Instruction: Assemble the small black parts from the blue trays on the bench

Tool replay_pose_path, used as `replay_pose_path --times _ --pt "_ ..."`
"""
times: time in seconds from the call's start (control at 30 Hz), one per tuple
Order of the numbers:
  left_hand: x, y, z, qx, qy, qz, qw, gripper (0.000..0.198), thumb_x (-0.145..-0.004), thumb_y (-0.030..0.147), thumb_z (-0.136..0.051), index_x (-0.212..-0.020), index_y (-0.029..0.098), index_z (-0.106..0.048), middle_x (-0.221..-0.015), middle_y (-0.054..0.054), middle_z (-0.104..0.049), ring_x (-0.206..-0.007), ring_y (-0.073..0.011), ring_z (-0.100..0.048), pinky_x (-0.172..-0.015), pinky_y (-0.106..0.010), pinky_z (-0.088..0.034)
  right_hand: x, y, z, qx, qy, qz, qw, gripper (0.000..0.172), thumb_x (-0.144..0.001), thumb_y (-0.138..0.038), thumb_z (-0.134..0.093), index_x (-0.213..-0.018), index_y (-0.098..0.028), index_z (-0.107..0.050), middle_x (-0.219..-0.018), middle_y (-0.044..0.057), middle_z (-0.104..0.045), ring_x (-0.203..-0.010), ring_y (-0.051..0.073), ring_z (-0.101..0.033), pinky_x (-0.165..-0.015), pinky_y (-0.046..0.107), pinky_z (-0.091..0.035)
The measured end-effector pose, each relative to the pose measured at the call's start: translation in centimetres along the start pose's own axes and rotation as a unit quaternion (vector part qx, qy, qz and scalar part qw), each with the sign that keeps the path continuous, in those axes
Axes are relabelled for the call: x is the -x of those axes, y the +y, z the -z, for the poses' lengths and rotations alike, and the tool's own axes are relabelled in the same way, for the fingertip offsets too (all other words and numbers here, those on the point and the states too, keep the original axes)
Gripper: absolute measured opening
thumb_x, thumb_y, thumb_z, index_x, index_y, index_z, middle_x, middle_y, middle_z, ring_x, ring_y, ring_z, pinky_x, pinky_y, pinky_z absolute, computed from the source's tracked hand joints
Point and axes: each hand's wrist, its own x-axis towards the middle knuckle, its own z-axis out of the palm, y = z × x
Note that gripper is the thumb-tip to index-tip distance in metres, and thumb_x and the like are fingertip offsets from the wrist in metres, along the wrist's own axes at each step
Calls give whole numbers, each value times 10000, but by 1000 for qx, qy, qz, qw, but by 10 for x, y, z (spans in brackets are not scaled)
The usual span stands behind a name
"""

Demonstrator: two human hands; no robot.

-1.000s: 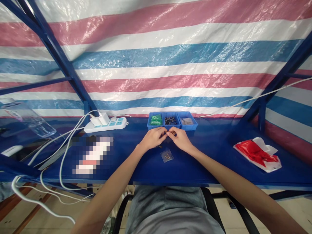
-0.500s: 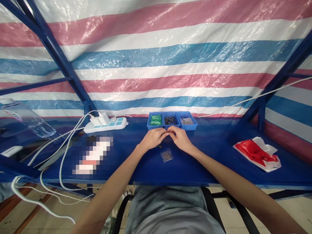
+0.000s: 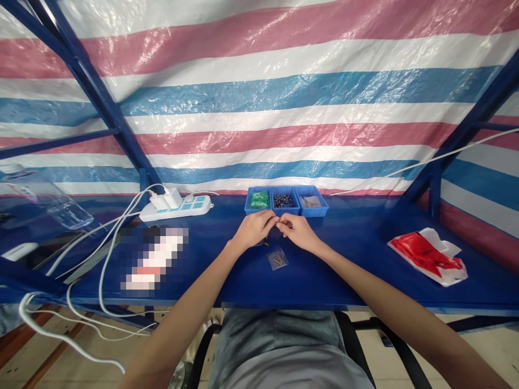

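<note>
My left hand (image 3: pixel 254 229) and my right hand (image 3: pixel 297 230) meet fingertip to fingertip over the blue bench (image 3: pixel 348 254), both pinched on a tiny part too small to name. Just behind them stand three small blue bins in a row: one with green pieces (image 3: pixel 259 199), one with dark small parts (image 3: pixel 284 200), one with pale pieces (image 3: pixel 311 201). On the bench below my hands lies a small clear bag (image 3: pixel 278 259) with a few brass-coloured pieces in it.
A white power strip (image 3: pixel 177 207) with plugs and white cables (image 3: pixel 106 243) sits at the back left. A clear plastic bottle (image 3: pixel 44 195) lies far left. A red and white plastic bag (image 3: pixel 428 255) lies at the right. A striped tarp hangs behind.
My hands have stayed together in front of the bins; the fingertips have shifted slightly and the right hand has dropped a little.
</note>
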Motion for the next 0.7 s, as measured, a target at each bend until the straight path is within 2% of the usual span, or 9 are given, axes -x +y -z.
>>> replay_pose_path --times 0.13,0.23,0.33,0.47,0.63,0.7 --pt "0 -1 1 -3 16 9 1000 275 -1062 356 -383 -1052 216 -619 -995 -36 -676 -862 -172 -645 -731 -262 -434 -2 1 3 -13 9 -43 999 186 -903 -324 -582 -765 -201 -588 -684 -13 -648 -557 142 -653 -578 249 -481" --pt "1 -3 2 -13 21 14 1000 246 -1052 337 -401 -1049 219 -617 -1003 -31 -680 -835 -164 -640 -699 -259 -422 -5 3 6 -47 25 -86 995 221 -880 -366 -618 -740 -195 -601 -663 5 -652 -543 148 -649 -507 237 -458" --pt "1 -4 2 -20 17 18 1000 226 -1042 319 -417 -1044 219 -620 -973 -25 -681 -782 -154 -627 -661 -256 -400 -11 6 9 -146 81 -116 979 294 -849 -456 -668 -737 -190 -613 -651 17 -647 -516 141 -618 -441 227 -429" --pt "1 -4 0 -22 5 17 1000 205 -1031 303 -434 -1043 220 -621 -955 -21 -680 -747 -149 -615 -651 -256 -390 -21 5 17 -257 168 -122 944 377 -801 -538 -735 -772 -178 -625 -657 26 -652 -528 127 -608 -457 219 -450" --pt "1 -4 1 -17 2 22 1000 220 -1031 310 -419 -1051 223 -620 -941 -21 -671 -729 -149 -603 -657 -259 -394 -25 -2 31 -359 140 -141 912 329 -833 -459 -726 -971 -198 -581 -938 100 -765 -784 195 -747 -610 242 -539" --pt "1 -4 3 -12 1 25 1000 222 -1026 307 -418 -1055 224 -621 -932 -22 -666 -729 -152 -600 -660 -258 -398 -23 -2 36 -350 151 -137 914 326 -849 -411 -696 -1072 -215 -563 -1003 98 -768 -835 209 -756 -629 257 -549"
